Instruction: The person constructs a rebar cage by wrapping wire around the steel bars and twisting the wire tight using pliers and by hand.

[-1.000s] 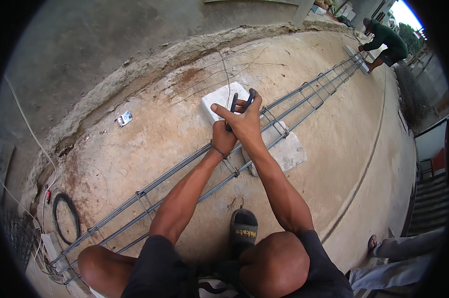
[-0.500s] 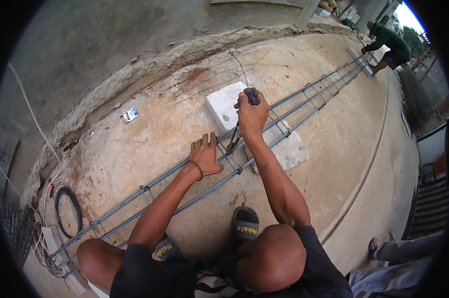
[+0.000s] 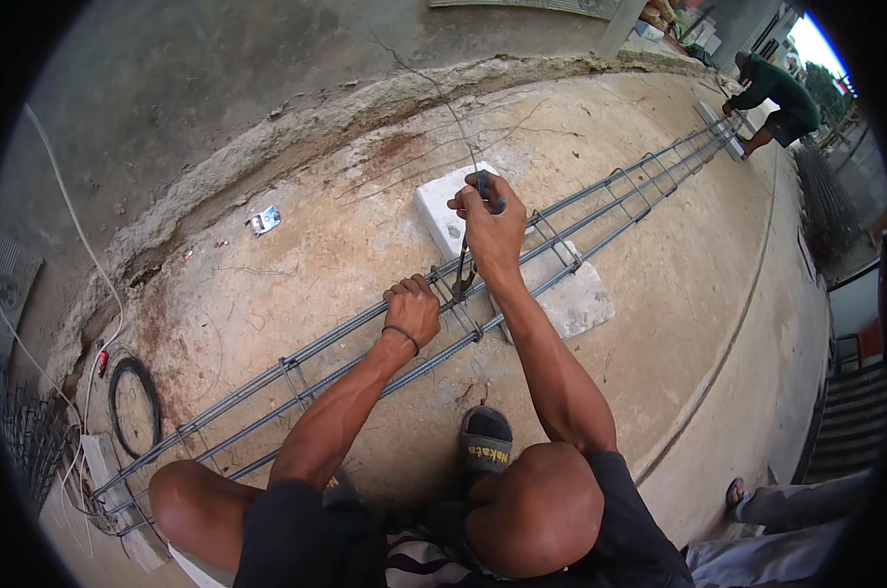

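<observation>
Long steel cage (image 3: 365, 338) of rods and square ties, lying across the pale concrete ground (image 3: 296, 265) from lower left to upper right, propped on a white block (image 3: 561, 294) at mid-length. At the tie just beside that block, pincers (image 3: 463, 274) point down onto the joint — gripped at the handles by the right hand (image 3: 491, 227), fingers closed tight around them. A second ago both hands sat bunched together at that spot; now apart, the left hand (image 3: 414, 309) dropped onto the upper rod, fingers curled shut over it, pinning the cage steady. Looks like the shift from placing wire to twisting it tight — a judgement only, the wire itself too thin to make out. Farther off: a black hose coil (image 3: 130, 407) at left, a scrap of litter (image 3: 264, 220), another person (image 3: 772, 98) bent over the cage's far end.
</observation>
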{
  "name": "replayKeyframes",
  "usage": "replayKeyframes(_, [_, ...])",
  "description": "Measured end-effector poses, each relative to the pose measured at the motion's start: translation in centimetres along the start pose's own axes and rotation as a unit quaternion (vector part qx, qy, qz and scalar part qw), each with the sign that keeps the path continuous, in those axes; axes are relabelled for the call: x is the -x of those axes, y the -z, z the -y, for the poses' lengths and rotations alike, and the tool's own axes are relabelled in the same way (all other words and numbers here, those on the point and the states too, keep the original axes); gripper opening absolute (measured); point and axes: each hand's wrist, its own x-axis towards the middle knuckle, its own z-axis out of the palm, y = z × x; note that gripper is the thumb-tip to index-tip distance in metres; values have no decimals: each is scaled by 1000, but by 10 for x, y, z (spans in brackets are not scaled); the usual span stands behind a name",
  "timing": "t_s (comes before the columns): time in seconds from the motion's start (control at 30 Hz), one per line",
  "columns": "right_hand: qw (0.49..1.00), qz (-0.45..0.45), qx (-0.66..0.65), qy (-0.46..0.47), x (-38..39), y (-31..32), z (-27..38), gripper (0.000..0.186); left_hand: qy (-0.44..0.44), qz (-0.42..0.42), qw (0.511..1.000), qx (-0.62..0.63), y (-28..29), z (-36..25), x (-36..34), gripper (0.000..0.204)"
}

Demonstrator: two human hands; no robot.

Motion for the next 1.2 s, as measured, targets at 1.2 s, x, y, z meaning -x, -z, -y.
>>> replayKeyframes(1.2, [936, 284, -178, -111, -59, 78, -10, 34, 29, 188, 580, 792, 77, -56, -109, 10])
